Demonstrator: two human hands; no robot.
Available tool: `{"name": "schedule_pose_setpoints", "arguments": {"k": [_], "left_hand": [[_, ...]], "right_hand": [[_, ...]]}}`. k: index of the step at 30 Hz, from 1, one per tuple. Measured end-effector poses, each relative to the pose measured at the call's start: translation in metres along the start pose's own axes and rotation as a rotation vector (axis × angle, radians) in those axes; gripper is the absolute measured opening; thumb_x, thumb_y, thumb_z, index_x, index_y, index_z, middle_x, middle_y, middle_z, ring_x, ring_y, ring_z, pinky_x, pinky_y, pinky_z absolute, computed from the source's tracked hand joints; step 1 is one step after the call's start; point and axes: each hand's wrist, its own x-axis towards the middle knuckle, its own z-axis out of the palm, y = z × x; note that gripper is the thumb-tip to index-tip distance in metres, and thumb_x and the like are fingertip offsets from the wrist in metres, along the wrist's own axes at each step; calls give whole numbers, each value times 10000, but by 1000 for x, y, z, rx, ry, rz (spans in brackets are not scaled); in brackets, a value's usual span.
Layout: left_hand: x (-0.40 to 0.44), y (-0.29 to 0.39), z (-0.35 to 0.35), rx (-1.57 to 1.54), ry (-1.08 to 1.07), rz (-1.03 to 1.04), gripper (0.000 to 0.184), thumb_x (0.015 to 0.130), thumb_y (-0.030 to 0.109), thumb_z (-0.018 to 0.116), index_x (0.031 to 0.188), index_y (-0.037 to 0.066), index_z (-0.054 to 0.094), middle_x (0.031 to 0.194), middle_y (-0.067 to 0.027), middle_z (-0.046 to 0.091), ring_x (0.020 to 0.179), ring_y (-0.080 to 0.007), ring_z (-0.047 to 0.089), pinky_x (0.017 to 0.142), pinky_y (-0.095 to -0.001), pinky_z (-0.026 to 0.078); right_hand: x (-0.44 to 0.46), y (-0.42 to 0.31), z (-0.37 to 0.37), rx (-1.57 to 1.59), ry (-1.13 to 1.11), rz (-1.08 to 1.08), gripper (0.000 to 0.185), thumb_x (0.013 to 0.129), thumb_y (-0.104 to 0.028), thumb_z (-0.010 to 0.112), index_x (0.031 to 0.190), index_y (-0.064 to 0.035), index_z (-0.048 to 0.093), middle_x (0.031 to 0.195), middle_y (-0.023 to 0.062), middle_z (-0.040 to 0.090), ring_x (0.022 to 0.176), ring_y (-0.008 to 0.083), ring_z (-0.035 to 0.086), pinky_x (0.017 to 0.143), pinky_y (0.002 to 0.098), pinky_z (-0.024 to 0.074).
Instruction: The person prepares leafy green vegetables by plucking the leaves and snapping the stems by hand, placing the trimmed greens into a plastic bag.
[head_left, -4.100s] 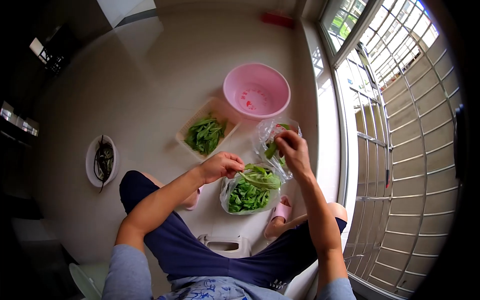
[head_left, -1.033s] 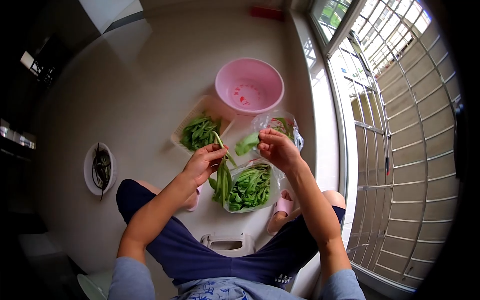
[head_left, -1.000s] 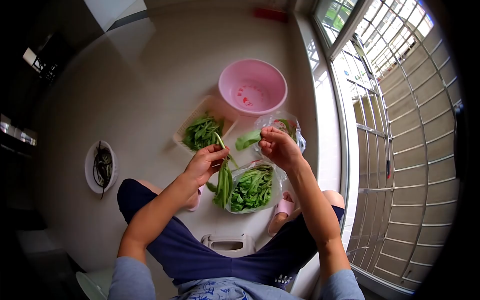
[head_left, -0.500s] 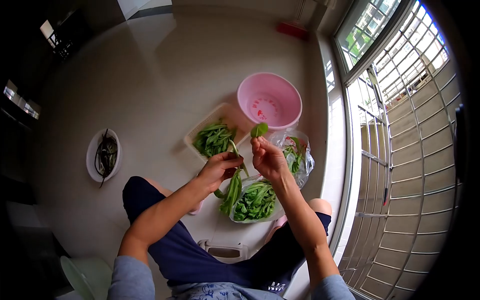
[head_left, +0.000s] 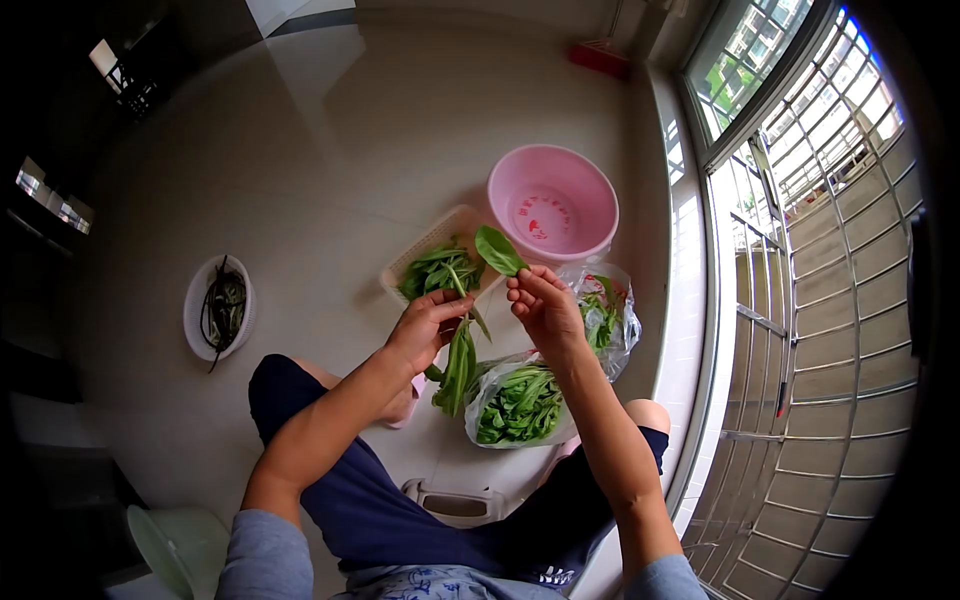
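My left hand (head_left: 426,328) is closed on a leafy green stalk (head_left: 458,365), its leaves hanging down. Pinched in my right hand (head_left: 545,305) is a single green leaf (head_left: 501,251), held up in front of the pink basin. Below my hands, an open plastic bag (head_left: 478,427) holds a heap of leafy greens (head_left: 520,404). Beyond my left hand, more greens (head_left: 437,268) lie in a pale rectangular basket (head_left: 403,263). Another plastic bag (head_left: 627,340) with some greens (head_left: 601,318) sits to the right of my right hand.
The pink basin (head_left: 553,200) stands on the floor behind the basket. A white oval basket (head_left: 197,337) with dark, long pods is at the left. A grey stool (head_left: 457,505) shows between my legs, a pale green bin (head_left: 180,549) at lower left, and a barred window (head_left: 820,350) at right.
The view has shifted, so the basin and basket appear farther right. My right hand has brought the leaf up from its earlier sideways position. My left hand keeps the stalk.
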Motion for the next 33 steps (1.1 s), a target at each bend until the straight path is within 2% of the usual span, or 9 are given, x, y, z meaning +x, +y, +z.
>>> {"name": "schedule_pose_setpoints", "arguments": {"k": [13,15,16,18,21,23,25,29,33], "left_hand": [[-1,12,-6,-56,56,70,60,750,126,558,798,98,535,701,21,545,633,-68,512,615,-199,399],[1,14,-6,-61,51,88,65,752,128,556,804,97,534,711,17,548,639,-69,514,620,-197,399],[3,14,-7,-74,71,94,70,752,132,557,808,96,533,719,16,550,640,-70,512,623,-202,400],[4,16,-6,-65,87,98,73,752,132,557,810,96,534,721,16,550,642,-70,511,626,-204,400],[6,17,-9,-55,80,95,117,755,121,553,852,75,507,764,-13,549,678,-99,519,623,-230,415],[8,14,-5,-19,86,104,65,748,137,564,800,105,542,723,23,551,645,-66,507,628,-200,394],[10,13,-3,-8,73,104,83,748,134,564,815,97,532,737,11,551,660,-80,512,634,-212,399],[11,7,11,51,79,130,62,733,137,582,783,115,552,709,26,556,620,-61,502,620,-195,392],[7,0,34,181,62,249,71,713,91,599,740,60,541,690,-13,559,622,-82,521,612,-217,417]], "right_hand": [[88,48,-16,-683,148,-355,217,742,-22,509,945,54,514,765,97,562,701,160,563,630,241,463],[104,60,-26,-915,15,-474,354,736,-2,495,1083,45,447,882,127,555,822,187,542,727,249,434],[105,61,-29,-894,-54,-334,481,673,-40,529,1138,1,414,1089,157,489,1011,210,473,840,271,369],[99,57,-34,-1070,-29,-245,503,670,-41,532,1154,-7,395,1114,158,468,1030,209,457,847,275,363],[104,57,-48,-1252,23,-278,445,678,-52,544,1111,-13,448,1034,159,522,952,198,510,794,272,398],[92,32,-31,-1018,98,-148,332,690,-70,555,1013,1,526,893,142,583,821,191,564,714,265,429],[68,12,-11,-1009,129,-307,176,697,-64,561,852,16,585,726,97,601,661,154,569,606,248,438],[3,-24,19,-1075,-177,-272,106,707,-95,588,733,6,571,608,11,530,543,66,474,489,194,386],[-38,-14,5,-1340,-83,-300,242,676,-201,634,698,33,581,566,117,558,502,154,529,484,270,420]]}}
